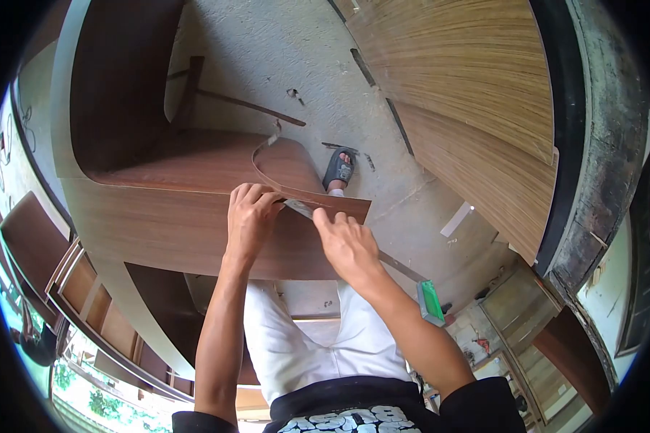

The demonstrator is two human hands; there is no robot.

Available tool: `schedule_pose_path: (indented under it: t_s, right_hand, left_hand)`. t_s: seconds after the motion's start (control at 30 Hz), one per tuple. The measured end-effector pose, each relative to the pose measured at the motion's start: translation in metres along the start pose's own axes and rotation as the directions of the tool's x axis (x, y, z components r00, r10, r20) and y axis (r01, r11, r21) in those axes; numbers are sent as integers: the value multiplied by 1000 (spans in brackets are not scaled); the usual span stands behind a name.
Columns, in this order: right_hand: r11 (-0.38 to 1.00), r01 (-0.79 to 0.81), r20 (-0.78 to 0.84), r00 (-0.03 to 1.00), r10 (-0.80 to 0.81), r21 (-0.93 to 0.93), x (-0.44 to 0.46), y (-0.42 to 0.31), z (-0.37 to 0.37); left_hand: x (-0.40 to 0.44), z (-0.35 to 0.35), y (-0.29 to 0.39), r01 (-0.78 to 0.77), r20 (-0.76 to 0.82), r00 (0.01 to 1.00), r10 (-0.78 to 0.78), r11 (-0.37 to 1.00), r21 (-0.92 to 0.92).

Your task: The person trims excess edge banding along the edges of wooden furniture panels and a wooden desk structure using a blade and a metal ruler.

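My left hand (251,216) is closed at the edge of a brown wood-grain curved panel (173,224), its fingers pinching a thin edge strip (261,169). That strip loops up behind the fingers and lies along the panel edge to the right. My right hand (347,244) is closed around a long flat metal blade (401,267) with a green end piece (430,302). A shiny length of the blade shows between my hands, its tip close to my left fingers. The exact kind of tool is unclear.
Below the panel edge is my sandalled foot (339,167) on the concrete floor (267,50). Dark offcut strips (249,108) lie on the floor. Large wood-grain boards (477,94) stand at the right. Shelved furniture (97,296) stands at the left.
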State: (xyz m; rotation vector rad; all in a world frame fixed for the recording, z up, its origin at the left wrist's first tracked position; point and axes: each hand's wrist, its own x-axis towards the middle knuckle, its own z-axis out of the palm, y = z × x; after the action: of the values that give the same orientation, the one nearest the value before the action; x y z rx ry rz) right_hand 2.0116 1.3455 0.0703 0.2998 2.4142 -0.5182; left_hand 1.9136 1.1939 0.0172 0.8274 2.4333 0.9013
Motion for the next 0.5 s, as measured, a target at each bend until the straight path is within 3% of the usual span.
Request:
schedule_pose_path:
  t_s: [0.1, 0.17, 0.33, 0.4, 0.5]
  right_hand:
    - [997, 49, -24, 998, -50, -63, 7, -6, 4]
    - [994, 54, -38, 998, -58, -93, 11, -7, 5]
    - [981, 103, -69, 991, -116, -167, 17, -2, 15]
    - [978, 107, -77, 989, -122, -177, 22, 0, 19]
    - [969, 127, -92, 985, -149, -214, 24, 2, 15]
  left_hand:
    - [1, -8, 0, 91, 61, 994, -88, 995, -51]
    - [2, -10, 1, -142, 80, 986, 148, 987, -70]
    - [7, 0, -14, -118, 127, 981, 143, 975, -188]
    - [10, 2, -18, -48, 239, 966, 94, 980, -192]
    - [20, -10, -15, -67, 371, 919, 132, 981, -182]
